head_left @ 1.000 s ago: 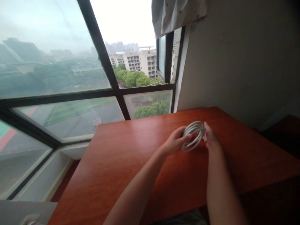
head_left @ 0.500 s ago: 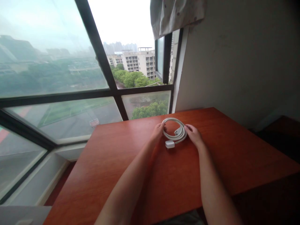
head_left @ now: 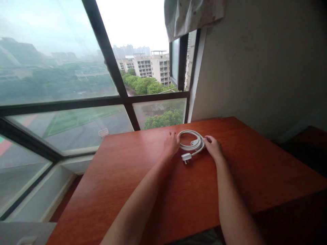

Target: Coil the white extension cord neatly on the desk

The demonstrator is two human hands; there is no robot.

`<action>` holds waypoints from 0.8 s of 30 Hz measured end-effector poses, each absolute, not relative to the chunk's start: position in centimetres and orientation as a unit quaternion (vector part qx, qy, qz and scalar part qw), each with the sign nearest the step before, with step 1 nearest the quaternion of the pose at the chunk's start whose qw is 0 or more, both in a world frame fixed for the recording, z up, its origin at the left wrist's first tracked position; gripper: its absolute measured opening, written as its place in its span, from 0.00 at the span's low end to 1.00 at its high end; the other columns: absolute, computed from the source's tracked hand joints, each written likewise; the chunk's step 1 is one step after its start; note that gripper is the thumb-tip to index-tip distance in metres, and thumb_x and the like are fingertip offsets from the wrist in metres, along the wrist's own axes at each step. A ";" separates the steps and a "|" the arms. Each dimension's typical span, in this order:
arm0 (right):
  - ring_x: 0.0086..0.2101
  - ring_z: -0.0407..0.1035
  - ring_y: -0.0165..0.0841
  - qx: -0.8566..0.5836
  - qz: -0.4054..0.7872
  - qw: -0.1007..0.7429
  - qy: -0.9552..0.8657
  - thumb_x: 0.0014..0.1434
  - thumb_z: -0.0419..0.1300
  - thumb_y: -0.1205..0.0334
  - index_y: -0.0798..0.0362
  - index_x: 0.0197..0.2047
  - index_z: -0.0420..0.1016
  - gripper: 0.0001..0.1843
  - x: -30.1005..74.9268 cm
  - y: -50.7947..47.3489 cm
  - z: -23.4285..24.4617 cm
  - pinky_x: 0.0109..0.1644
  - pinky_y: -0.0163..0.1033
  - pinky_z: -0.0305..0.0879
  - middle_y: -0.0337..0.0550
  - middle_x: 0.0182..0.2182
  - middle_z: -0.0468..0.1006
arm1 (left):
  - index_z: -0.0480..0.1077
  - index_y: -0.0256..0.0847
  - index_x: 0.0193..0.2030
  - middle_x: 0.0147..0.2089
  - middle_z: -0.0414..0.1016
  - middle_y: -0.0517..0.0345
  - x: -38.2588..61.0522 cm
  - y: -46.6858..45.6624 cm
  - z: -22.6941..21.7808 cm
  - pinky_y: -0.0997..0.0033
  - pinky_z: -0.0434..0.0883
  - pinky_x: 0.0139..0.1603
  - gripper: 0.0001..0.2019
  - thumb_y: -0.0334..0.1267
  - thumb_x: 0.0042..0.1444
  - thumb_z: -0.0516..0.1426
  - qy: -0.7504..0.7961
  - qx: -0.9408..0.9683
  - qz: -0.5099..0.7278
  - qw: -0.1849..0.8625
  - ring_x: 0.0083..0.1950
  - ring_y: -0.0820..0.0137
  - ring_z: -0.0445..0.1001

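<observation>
A coiled white power cable (head_left: 191, 144) lies flat on the reddish wooden table (head_left: 153, 190), near its far edge. Its white plug (head_left: 186, 157) sticks out at the front of the coil. My left hand (head_left: 171, 144) rests on the table at the coil's left side, fingers curled against the cable. On the coil's right side my right hand (head_left: 213, 148) touches the cable with its fingertips. Neither hand lifts the coil.
Beyond the table's far edge a large window (head_left: 76, 85) with dark frames slants outward. A plain wall (head_left: 255, 68) runs along the right, with a curtain (head_left: 194, 13) hanging at the top. Dark furniture (head_left: 306, 146) stands right of the table.
A second ago both hands held the coil upright above the table. It now lies flat farther back, and the plug has slid out toward me while both hands stay at its sides.
</observation>
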State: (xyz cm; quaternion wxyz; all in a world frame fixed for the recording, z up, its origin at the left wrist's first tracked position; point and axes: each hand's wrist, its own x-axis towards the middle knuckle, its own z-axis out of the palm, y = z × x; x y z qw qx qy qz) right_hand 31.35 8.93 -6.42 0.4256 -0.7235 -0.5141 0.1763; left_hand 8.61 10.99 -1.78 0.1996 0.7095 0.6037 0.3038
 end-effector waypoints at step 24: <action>0.52 0.64 0.48 -0.713 0.015 0.367 -0.596 0.56 0.55 0.54 0.55 0.58 0.66 0.27 28.0 8.8 -6.3 0.58 0.50 0.58 0.58 0.51 0.71 | 0.64 0.45 0.53 0.56 0.65 0.50 6.8 4.6 -2.3 0.60 0.67 0.55 0.15 0.39 0.59 0.56 0.443 0.867 0.222 0.061 0.54 0.61 0.67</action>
